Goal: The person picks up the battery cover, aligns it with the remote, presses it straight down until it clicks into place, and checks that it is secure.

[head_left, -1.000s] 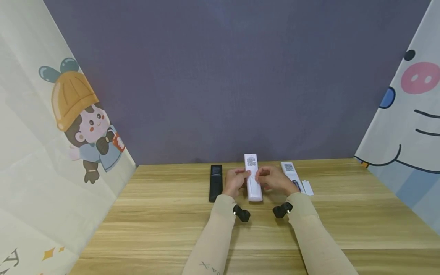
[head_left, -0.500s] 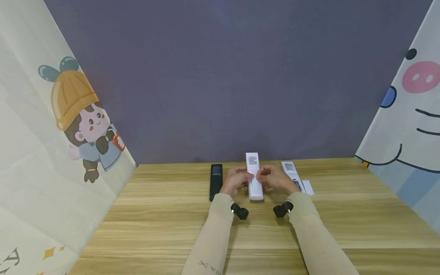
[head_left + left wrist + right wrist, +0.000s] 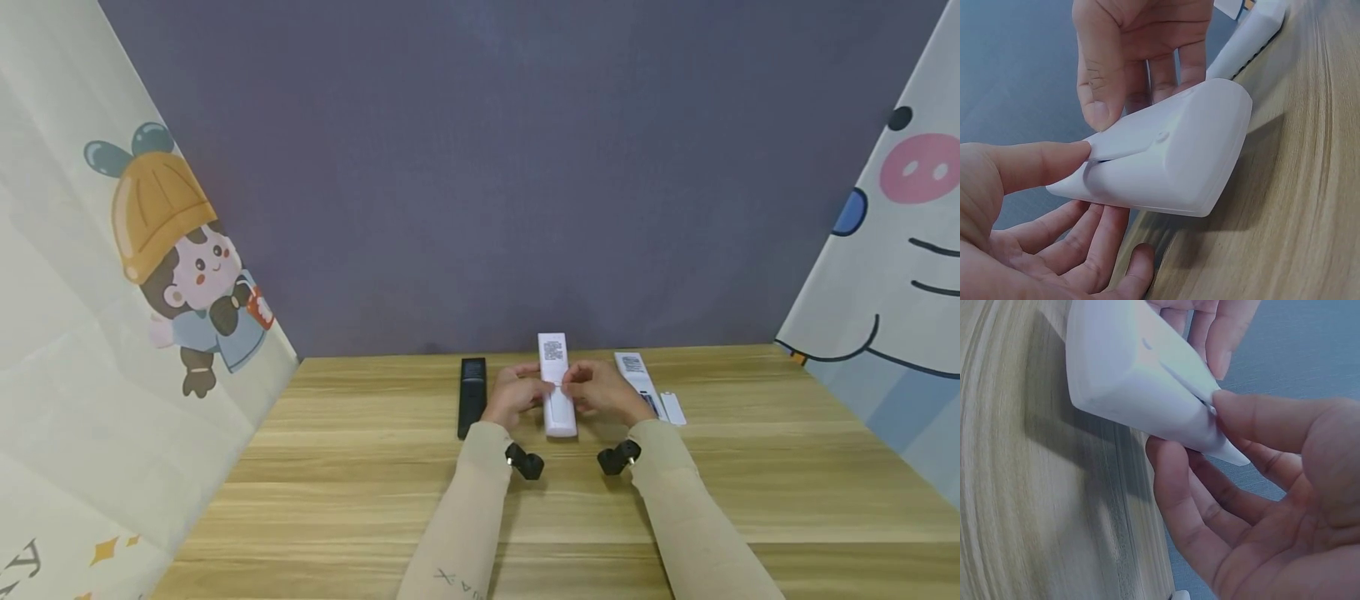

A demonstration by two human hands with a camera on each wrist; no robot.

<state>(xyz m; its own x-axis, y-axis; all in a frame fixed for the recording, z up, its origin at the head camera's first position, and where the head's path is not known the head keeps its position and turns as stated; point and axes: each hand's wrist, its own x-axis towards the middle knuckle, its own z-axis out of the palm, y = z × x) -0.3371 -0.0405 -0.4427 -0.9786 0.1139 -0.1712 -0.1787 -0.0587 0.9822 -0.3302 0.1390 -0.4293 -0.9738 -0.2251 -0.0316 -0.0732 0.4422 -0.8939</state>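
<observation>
A white remote control (image 3: 559, 419) is held back side up, its printed label facing the camera and its rounded end tilted toward me. My left hand (image 3: 513, 395) grips it from the left, thumb on top and fingers underneath. From the right, my right hand (image 3: 602, 390) pinches it, with the thumb at the cover's upper edge. In the left wrist view the battery cover (image 3: 1132, 134) stands slightly raised along one side, showing a thin dark gap. Both thumbs meet near that cover's edge. A shadow lies on the wood below the remote.
On the wooden table (image 3: 360, 483), a black remote (image 3: 472, 402) lies left of my hands. To the right lies another white remote (image 3: 633, 375) with its battery compartment uncovered, a loose white cover (image 3: 672, 408) beside it. A dark backdrop (image 3: 480, 183) rises behind the table.
The white remote has shifted slightly right with both hands. My left thumb has slid down to the battery cover's upper edge, close to the right thumb.
</observation>
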